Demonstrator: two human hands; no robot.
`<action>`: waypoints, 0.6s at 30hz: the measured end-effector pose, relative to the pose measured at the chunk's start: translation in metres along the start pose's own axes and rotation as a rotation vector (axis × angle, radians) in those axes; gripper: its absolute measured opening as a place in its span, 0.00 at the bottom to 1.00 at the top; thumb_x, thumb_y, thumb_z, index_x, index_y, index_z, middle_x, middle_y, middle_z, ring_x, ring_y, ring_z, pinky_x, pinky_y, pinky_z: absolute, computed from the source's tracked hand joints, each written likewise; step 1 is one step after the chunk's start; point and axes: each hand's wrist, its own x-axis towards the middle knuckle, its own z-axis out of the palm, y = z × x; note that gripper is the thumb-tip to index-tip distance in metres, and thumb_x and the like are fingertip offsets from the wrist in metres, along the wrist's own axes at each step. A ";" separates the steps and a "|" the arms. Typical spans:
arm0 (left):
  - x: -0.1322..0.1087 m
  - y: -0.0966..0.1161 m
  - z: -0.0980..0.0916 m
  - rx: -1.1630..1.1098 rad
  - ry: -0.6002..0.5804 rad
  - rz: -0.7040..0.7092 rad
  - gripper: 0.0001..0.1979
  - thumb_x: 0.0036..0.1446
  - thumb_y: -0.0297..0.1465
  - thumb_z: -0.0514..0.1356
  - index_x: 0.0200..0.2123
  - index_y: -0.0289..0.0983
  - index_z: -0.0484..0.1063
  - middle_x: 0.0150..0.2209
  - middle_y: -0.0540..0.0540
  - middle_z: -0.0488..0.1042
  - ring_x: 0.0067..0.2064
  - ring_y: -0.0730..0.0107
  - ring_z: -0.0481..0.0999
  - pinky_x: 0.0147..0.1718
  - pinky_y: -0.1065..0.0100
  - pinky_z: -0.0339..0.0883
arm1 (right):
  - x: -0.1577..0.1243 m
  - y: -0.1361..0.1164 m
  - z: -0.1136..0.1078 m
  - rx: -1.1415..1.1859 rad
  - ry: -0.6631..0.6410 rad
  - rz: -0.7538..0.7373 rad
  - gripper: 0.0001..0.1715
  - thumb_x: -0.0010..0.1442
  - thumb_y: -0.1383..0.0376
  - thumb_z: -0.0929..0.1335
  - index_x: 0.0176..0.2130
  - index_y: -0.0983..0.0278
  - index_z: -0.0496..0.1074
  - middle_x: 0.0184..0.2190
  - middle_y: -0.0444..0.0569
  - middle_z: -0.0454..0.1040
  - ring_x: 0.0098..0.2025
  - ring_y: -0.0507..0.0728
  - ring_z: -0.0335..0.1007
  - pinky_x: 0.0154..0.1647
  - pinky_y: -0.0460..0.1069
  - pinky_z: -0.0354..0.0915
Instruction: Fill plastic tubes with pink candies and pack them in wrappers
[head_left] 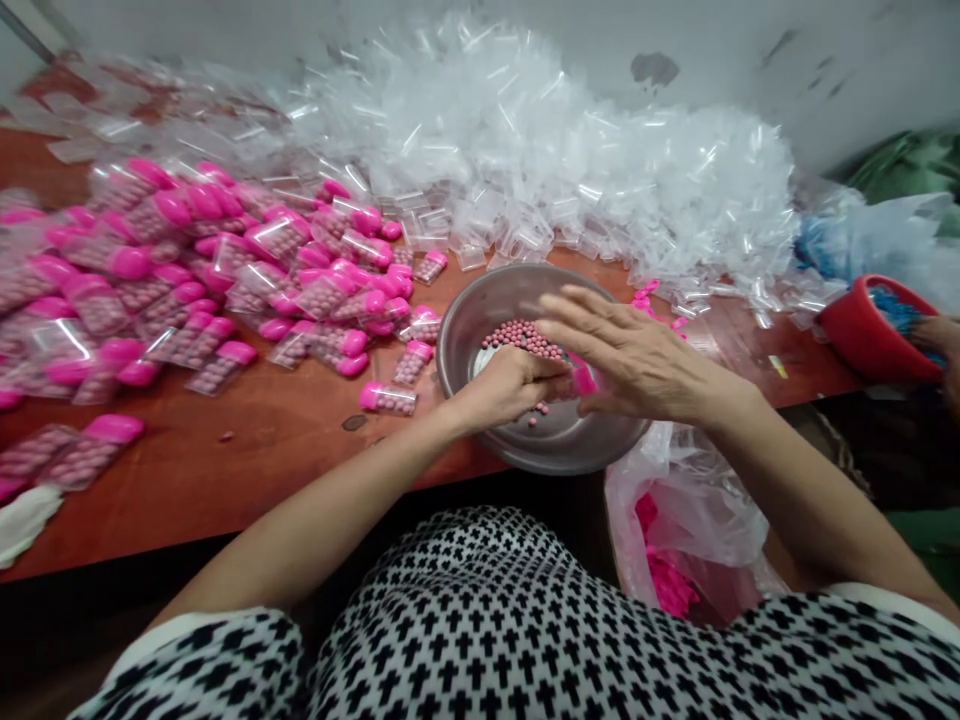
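Pink piece held over the bead bowl

The left hand (510, 385) was curled around a pink piece (583, 378) above the metal bowl (463, 335), its fingers hiding whatever else they gripped. The right hand (626, 350) was spread, palm toward that piece and blurred at the fingertips; whether it touched the piece could not be told. Pink beads (517, 335) lay in the bowl below.

Pink-capped packs (300, 235) of beads covered the left of the desk (277, 440), and clear containers (555, 150) were heaped behind the bowl. More pink pieces (667, 580) showed in a plastic bag (712, 490) beside the bowl.

The step in hand looked like capping a bead-filled container. If so, the next move called for a steady left grip and a firm press by the right palm, keeping the container from tipping.
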 end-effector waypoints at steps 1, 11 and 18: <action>0.000 -0.002 0.000 -0.059 0.019 -0.013 0.11 0.56 0.35 0.62 0.26 0.34 0.77 0.24 0.50 0.76 0.31 0.69 0.75 0.33 0.71 0.66 | 0.002 -0.001 -0.003 -0.033 -0.019 -0.053 0.37 0.61 0.58 0.70 0.65 0.59 0.58 0.60 0.54 0.68 0.65 0.65 0.60 0.60 0.61 0.63; 0.001 -0.003 -0.007 -0.706 0.213 -0.185 0.14 0.48 0.36 0.69 0.32 0.33 0.73 0.28 0.50 0.74 0.30 0.73 0.74 0.34 0.69 0.69 | 0.000 -0.018 0.048 -0.133 0.216 0.336 0.50 0.60 0.51 0.69 0.68 0.72 0.48 0.54 0.67 0.69 0.54 0.70 0.69 0.53 0.63 0.69; 0.001 -0.007 -0.003 -0.701 0.266 -0.190 0.15 0.47 0.36 0.69 0.33 0.32 0.73 0.30 0.49 0.74 0.32 0.72 0.74 0.37 0.67 0.69 | 0.015 -0.021 0.067 -0.158 0.361 0.398 0.40 0.58 0.54 0.68 0.62 0.73 0.59 0.50 0.65 0.74 0.51 0.69 0.71 0.52 0.61 0.70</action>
